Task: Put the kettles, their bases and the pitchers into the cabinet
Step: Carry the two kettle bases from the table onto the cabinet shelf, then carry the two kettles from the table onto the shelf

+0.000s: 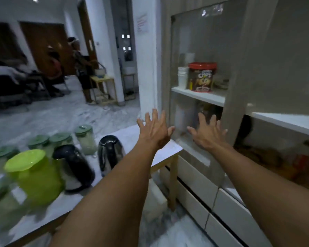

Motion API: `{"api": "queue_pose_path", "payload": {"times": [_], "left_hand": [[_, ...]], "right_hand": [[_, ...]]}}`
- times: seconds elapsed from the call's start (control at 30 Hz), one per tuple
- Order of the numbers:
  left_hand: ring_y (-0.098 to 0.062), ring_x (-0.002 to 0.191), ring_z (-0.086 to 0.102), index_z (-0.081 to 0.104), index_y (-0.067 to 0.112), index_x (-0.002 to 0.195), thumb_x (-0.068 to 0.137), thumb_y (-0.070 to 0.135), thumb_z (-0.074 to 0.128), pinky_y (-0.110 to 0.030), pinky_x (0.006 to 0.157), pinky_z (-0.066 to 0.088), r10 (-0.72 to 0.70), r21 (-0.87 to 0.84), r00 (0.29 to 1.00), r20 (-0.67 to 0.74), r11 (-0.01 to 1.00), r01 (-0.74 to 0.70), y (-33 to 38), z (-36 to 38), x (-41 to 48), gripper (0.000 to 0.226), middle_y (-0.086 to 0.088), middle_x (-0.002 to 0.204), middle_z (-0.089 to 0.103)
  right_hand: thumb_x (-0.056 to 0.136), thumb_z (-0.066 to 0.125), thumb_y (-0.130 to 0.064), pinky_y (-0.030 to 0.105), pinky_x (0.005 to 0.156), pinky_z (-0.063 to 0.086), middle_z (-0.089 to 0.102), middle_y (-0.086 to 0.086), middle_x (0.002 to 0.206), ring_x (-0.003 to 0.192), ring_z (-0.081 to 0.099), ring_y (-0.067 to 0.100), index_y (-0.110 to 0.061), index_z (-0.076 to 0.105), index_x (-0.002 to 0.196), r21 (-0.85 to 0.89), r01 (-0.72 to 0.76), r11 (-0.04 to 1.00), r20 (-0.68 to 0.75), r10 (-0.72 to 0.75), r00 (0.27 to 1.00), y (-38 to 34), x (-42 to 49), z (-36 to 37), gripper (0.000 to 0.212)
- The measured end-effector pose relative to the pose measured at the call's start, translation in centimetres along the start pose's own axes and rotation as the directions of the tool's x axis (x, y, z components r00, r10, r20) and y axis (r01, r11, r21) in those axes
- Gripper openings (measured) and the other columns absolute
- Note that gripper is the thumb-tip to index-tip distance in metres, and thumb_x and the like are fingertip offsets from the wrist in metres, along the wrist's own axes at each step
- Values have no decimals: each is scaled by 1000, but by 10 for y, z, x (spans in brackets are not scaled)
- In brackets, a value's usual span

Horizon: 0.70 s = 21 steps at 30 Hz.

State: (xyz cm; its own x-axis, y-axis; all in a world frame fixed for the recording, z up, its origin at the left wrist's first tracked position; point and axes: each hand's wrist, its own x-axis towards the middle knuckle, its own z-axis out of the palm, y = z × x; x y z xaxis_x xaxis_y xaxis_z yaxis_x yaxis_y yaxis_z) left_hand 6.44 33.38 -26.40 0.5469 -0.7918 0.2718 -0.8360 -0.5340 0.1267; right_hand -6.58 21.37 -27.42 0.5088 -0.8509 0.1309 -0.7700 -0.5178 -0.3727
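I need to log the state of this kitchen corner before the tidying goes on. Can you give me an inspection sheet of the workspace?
Surface: white table with wooden legs, crowded on its left half.
Job's things: two kettles and a lime green pitcher on the table, with clear pitchers with dark green lids behind; bases not discernible.
Clutter: cereal tub and stacked white cups on the cabinet shelf.
Grippers: left hand and right hand both open, empty, raised toward the glass cabinet door.
Cables: nothing seen.
Surroundings: people stand in the room beyond; image blurred.
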Motion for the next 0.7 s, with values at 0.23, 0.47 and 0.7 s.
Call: {"api": "queue_pose_path", "payload": {"times": [0.23,0.47,0.7], "left_hand": [[-39,147,17,18,17,156,99,53,40,-64,114,14,-320,-14,947,23,947,320,-141,10,-73,71,-14,164,11],[-41,127,45,39,7,135,92,51,55,-52,103,39,-761,-387,648,36,588,711,-221,40,-106,63,-19,139,44],[-37,111,62,55,2,126,76,47,78,-41,89,50,-910,-706,334,247,68,705,-272,89,-74,71,-16,123,66]], "right_hand": [[96,36,-62,65,115,10,2,15,166,151,7,41,-29,14,155,21,229,973,196,-229,954,-129,-40,87,71],[95,44,-59,54,108,35,36,15,152,137,38,38,-17,29,148,193,239,952,364,-296,883,-196,-40,161,69],[87,65,-52,41,94,46,60,14,130,120,56,37,-12,45,136,462,-91,882,487,-167,857,-230,-5,237,67]]}}
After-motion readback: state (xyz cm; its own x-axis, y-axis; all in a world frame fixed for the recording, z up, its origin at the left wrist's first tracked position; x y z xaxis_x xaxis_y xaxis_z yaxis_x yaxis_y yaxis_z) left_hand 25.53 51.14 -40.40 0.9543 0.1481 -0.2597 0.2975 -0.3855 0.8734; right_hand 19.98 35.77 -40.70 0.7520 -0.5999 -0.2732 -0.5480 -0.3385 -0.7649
